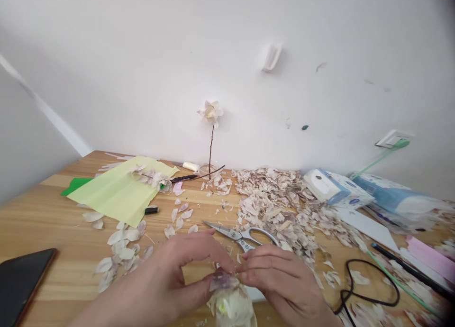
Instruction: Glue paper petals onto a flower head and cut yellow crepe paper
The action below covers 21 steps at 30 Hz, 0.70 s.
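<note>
My left hand (167, 279) and my right hand (280, 279) meet at the near edge of the wooden table (46, 213). Together they pinch a small pale husk flower (231, 303), whitish with a purple-tinged top petal. My left thumb and fingers grip its left side, and my right fingertips press a petal at its top. Metal scissors (241, 233) lie just beyond my fingers. Loose pale petals (121, 251) lie scattered to the left of my left hand.
A big heap of husk scraps (280, 208) covers the middle right. Yellow paper (117, 189), a finished flower on a stem (212, 113), tissue packs (334, 187), a black cord (369, 298) and a dark phone (21, 284) lie around.
</note>
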Available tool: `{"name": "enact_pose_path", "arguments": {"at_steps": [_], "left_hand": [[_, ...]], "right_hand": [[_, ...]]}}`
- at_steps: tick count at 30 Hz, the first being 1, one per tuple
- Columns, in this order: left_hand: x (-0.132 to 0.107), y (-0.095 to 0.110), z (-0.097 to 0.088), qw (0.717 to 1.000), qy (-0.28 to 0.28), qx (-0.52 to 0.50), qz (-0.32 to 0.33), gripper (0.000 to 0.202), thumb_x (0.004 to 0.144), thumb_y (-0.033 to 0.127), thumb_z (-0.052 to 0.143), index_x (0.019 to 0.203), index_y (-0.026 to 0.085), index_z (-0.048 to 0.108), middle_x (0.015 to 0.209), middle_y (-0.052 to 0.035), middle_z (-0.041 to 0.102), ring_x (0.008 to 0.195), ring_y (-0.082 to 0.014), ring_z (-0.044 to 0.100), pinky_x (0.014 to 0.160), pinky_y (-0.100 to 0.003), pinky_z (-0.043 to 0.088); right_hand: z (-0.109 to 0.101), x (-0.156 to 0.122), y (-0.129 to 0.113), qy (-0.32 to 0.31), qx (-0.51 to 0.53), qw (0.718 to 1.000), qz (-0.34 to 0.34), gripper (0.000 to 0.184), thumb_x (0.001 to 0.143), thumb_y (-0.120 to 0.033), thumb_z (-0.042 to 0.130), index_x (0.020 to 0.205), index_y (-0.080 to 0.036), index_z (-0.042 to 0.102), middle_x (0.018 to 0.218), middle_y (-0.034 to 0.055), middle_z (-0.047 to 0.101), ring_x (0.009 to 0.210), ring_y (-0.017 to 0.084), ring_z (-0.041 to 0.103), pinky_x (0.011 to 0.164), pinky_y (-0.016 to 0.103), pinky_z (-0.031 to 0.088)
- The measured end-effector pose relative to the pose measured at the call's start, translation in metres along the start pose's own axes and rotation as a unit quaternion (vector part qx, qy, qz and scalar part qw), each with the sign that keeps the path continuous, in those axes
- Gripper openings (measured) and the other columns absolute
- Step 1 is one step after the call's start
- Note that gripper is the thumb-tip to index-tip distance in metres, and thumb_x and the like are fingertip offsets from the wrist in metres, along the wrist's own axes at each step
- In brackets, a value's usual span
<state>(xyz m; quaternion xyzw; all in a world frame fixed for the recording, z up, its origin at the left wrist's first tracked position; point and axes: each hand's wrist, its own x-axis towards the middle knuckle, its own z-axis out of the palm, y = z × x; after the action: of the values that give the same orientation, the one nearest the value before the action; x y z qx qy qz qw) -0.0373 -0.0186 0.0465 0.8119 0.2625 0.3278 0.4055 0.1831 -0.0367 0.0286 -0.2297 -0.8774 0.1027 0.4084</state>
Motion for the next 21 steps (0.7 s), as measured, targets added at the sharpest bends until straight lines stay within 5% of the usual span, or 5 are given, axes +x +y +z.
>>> {"name": "enact_pose_path", "arguments": {"at_steps": [14, 21], "left_hand": [[0.0, 0.001, 0.002, 0.996, 0.028, -0.023, -0.08, 0.016, 0.081, 0.023, 0.054, 0.095, 0.025, 0.062, 0.095, 0.0027, 0.068, 0.09, -0.0115, 0.061, 0.083, -0.021, 0.045], [0.001, 0.0, 0.002, 0.995, 0.024, -0.021, -0.1, 0.017, 0.082, 0.027, 0.052, 0.095, 0.026, 0.062, 0.095, 0.0021, 0.067, 0.09, -0.0133, 0.061, 0.081, -0.024, 0.046]], "right_hand": [[0.014, -0.009, 0.012, 0.042, 0.072, 0.991, 0.109, 0.019, 0.082, -0.009, 0.054, 0.089, -0.021, 0.067, 0.073, 0.0036, 0.069, 0.071, 0.017, 0.064, 0.065, 0.028, 0.052], [0.016, -0.008, 0.014, 0.049, 0.073, 0.99, 0.109, 0.019, 0.082, -0.009, 0.054, 0.088, -0.021, 0.067, 0.071, 0.0032, 0.069, 0.069, 0.017, 0.065, 0.065, 0.029, 0.052]]}}
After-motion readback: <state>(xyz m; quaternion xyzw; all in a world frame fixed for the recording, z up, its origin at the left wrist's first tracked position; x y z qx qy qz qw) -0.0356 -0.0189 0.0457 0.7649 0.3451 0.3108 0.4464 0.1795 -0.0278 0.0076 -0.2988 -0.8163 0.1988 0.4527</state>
